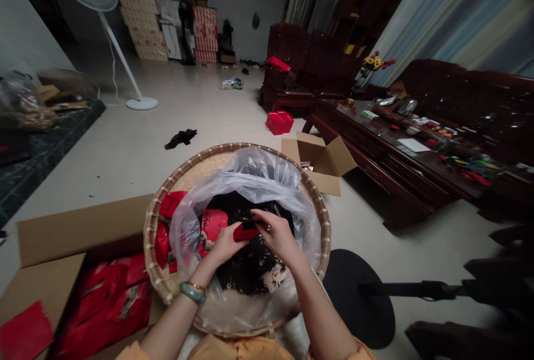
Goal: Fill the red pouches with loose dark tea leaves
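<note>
Grasping a red packet (247, 234) in the left grip (227, 244), above dark leaves (240, 271) in a clear plastic bag (183, 226); at the packet's top with the right grip (277, 236), cannot tell whether clamped. Set inside a round woven basket (324, 226), near a carton (83, 226) of red packages (117, 293) at left.

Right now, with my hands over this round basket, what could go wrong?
The red packet at your left hand might slip onto the loose dark pieces below. The crumpled plastic bag could fold inward over them. If shifted right, the basket might bump the black round base beside it.
</note>
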`<state>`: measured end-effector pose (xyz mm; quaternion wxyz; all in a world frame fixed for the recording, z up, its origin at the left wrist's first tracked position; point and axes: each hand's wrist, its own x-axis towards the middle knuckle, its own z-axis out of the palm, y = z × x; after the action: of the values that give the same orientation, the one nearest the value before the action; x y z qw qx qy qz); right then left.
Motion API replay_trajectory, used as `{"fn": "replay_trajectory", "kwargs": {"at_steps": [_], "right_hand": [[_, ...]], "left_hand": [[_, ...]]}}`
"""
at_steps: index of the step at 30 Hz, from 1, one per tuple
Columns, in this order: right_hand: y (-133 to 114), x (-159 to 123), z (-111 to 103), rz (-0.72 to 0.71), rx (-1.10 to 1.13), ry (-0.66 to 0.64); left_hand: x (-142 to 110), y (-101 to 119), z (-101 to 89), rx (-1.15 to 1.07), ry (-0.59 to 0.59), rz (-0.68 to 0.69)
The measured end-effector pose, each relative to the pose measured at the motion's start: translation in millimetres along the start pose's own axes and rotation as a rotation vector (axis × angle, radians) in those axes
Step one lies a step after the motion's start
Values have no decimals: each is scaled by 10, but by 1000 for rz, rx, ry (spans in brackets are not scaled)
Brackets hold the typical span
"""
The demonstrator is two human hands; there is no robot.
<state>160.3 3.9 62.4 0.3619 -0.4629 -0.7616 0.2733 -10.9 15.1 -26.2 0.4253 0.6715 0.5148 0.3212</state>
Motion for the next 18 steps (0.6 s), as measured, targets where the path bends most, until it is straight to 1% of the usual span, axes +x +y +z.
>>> {"fn": "replay_trajectory", "kwargs": {"at_steps": [4,8,10,14,15,16,18], "right_hand": [[-6,-16,36,-18,-6,-70],[-46,-12,28,-26,34,-64],[-40,-6,24,-19,72,-15],[96,-26,30,88,156,217],[144,-40,32,121,167,252],[188,-57,35,147,171,259],[245,-89,43,174,155,212]], "left_hand": [[11,-19,17,-4,-8,-1],[25,4,9,-30,2,-17],[25,31,-2,-59,2,-30],[14,44,-21,-164,58,-106],[10,34,-24,-196,73,-131],[7,23,-25,-223,83,-151],[7,5,-24,-267,89,-159]]}}
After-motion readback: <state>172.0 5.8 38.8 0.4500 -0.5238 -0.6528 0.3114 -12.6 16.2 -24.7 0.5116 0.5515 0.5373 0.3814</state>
